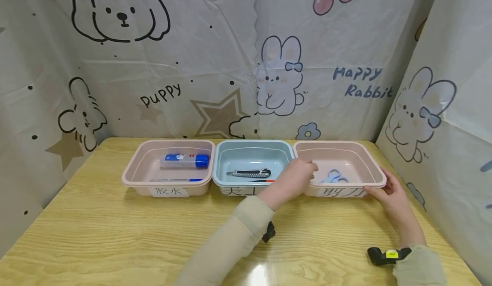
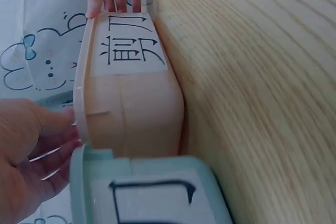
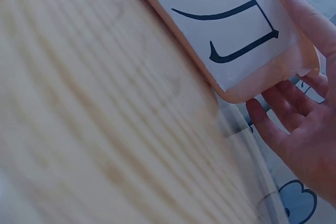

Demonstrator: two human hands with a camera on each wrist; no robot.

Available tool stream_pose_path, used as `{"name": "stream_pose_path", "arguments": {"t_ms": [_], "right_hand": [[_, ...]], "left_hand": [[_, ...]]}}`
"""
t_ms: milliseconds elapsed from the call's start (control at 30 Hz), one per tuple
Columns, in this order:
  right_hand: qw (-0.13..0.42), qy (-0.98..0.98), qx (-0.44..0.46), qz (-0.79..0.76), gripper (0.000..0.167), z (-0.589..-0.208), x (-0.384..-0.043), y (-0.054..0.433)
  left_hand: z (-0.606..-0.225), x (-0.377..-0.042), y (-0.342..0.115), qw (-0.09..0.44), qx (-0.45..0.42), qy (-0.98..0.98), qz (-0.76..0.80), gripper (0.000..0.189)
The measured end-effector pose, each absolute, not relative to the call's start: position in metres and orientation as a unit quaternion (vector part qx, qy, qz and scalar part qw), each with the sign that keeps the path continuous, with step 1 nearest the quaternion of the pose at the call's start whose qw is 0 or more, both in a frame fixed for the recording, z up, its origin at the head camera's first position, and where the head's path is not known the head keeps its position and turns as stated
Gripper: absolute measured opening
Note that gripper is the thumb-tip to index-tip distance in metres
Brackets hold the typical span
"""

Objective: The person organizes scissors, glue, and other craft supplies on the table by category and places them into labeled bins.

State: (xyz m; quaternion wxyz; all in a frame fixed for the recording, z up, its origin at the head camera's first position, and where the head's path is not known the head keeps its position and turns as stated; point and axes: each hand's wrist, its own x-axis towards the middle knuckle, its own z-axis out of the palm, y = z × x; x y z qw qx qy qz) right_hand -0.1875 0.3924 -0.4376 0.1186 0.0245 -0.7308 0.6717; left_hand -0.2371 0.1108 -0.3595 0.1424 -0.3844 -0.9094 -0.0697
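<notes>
A pink plastic bin [image 1: 369, 162] with a label on its front stands at the right of a row, holding light-blue scissors [image 1: 335, 177]. My left hand [image 1: 294, 177] grips this bin's left rim, its fingers bent over the edge beside the blue bin. In the left wrist view the left thumb and fingers [image 2: 52, 145] meet that rim. My right hand [image 1: 393, 198] holds the opposite end of the same bin. Its thumb lies on the front rim, and the other fingers [image 3: 286, 103] curl against the end wall.
The blue bin [image 1: 253, 143] in the middle holds a utility knife [image 1: 251, 173] and a partly hidden red-tipped item [image 1: 265, 181]. Leftmost, another pink bin [image 1: 132, 166] contains a blue-capped glue bottle [image 1: 184, 161] and a blue pen-like item [image 1: 184, 180]. Printed curtains [image 1: 200, 64] border the wooden table [image 1: 115, 234].
</notes>
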Motion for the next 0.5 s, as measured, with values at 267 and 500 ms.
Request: {"name": "stream_pose_path", "arguments": {"t_ms": [267,500], "right_hand": [[0.148,-0.845,-0.051,0.512,0.065,-0.420,-0.183,0.396],[0.275,-0.834,-0.132,0.461,0.039,-0.400,-0.183,0.378]], "left_hand": [[-0.357,-0.233,0.075,0.160,-0.371,-0.910,-0.092,0.022],[-0.366,-0.236,0.027,0.181,-0.341,-0.905,-0.179,0.020]]}}
